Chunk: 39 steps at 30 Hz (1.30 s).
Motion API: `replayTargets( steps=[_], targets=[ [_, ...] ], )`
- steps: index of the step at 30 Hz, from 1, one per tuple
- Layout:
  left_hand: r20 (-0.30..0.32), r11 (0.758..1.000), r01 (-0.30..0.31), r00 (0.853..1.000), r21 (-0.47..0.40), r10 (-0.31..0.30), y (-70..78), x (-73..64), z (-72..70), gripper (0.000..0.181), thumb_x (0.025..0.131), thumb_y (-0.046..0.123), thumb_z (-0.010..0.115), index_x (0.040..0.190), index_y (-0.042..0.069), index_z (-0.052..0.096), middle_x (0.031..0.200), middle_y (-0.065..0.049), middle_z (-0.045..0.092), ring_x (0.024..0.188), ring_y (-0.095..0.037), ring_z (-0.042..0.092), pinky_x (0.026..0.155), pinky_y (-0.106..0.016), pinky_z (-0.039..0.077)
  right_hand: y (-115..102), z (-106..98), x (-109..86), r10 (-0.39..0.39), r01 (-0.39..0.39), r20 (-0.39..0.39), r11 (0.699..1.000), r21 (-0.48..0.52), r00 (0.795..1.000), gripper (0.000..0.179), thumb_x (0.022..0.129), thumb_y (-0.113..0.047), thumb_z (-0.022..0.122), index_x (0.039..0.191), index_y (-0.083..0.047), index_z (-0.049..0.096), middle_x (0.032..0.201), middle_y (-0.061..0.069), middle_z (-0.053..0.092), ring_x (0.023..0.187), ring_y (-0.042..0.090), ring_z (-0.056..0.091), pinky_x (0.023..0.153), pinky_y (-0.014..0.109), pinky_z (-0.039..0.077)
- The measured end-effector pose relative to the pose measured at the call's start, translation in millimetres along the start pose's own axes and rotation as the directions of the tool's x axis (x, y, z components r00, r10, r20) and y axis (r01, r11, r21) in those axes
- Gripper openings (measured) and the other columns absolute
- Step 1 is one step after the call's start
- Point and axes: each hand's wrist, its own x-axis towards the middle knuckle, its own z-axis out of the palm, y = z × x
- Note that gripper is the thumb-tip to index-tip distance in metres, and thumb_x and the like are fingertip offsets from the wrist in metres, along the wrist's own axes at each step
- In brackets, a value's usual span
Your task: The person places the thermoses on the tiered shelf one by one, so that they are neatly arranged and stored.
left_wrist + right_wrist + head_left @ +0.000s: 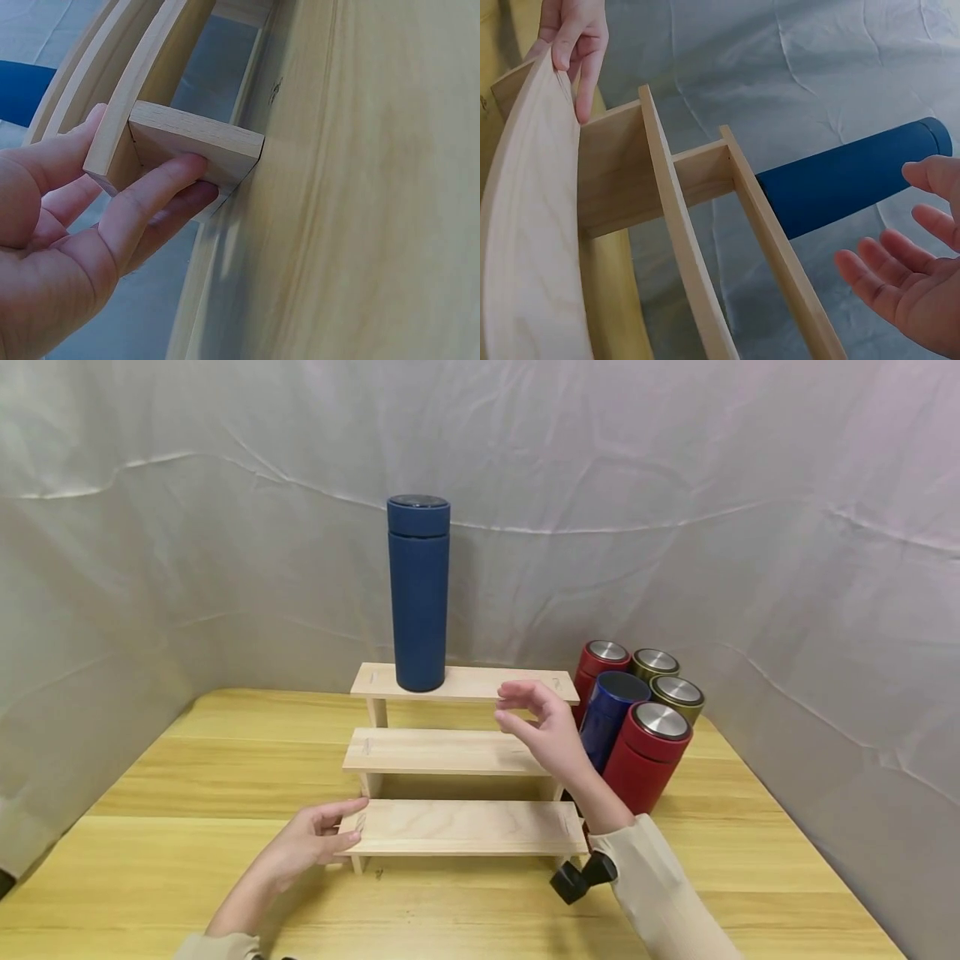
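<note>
A three-step wooden display stand (468, 828) stands on the table. My left hand (311, 842) holds the left end of its lowest step; in the left wrist view the thumb lies along the board (135, 90) and fingertips press the end support (202, 142). A tall blue thermos (420, 602) stands upright on the top step, left of its middle. My right hand (546, 727) hovers over the right part of the stand, fingers loosely curved and holding nothing. In the right wrist view, the right hand (915, 285) is apart from the blue thermos (847, 180).
Right of the stand, several more thermoses are grouped: a red one (641, 768) in front, a shiny blue one (600, 727), another red one (588, 668) and olive-gold ones (686, 693) behind. Grey cloth (285, 560) hangs around the wooden table (150, 860).
</note>
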Motion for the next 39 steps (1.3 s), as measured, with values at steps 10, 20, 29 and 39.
replayTargets(
  steps=[10,20,29,39],
  targets=[
    [0.009,1.0,-0.016,1.0,-0.009,0.016,0.9,-0.7,0.7,0.06,0.084,0.009,0.06,0.13,-0.014,0.028,0.127,-0.036,0.031,0.09,-0.022,0.054,0.079,-0.04,0.051,2,-15,-33.6,0.008,-0.009,-0.012,0.999,-0.044,1.0,0.026,0.081,0.001,0.062,0.106,0.006,0.055,0.102,0.018,0.058,0.094,0.024,0.055,0.074,0.026,0.053],
    [0.013,1.0,-0.016,1.0,-0.002,0.016,-0.8,-0.8,-0.2,0.062,0.084,0.009,0.061,0.13,-0.014,0.028,0.123,-0.036,0.035,0.09,-0.023,0.054,0.079,-0.04,0.051,-2,-27,-56.3,-0.062,0.051,-0.094,0.992,-0.116,0.994,0.018,0.079,0.007,0.061,0.097,0.007,0.059,0.094,0.02,0.06,0.084,0.013,0.058,0.068,0.022,0.053],
    [0.007,1.0,-0.007,1.0,-0.003,0.007,0.3,-1.0,0.2,0.062,0.084,0.011,0.061,0.131,-0.013,0.028,0.134,-0.039,0.016,0.098,-0.03,0.051,0.081,-0.043,0.05,-10,-46,-73.5,-0.179,0.172,-0.041,0.977,-0.122,0.983,0.022,0.076,0.014,0.06,0.097,0.008,0.058,0.089,0.021,0.061,0.081,0.013,0.06,0.069,0.021,0.053],
    [0.007,1.0,-0.009,1.0,-0.01,0.009,0.5,-1.0,0.5,0.063,0.083,0.011,0.062,0.131,-0.013,0.028,0.135,-0.038,0.012,0.101,-0.031,0.049,0.081,-0.043,0.05,-18,-76,-85.4,-0.244,0.242,-0.047,0.969,-0.044,0.969,0.028,0.069,0.027,0.056,0.093,0.012,0.056,0.086,0.011,0.064,0.077,0.013,0.062,0.067,0.02,0.053]
  ],
)
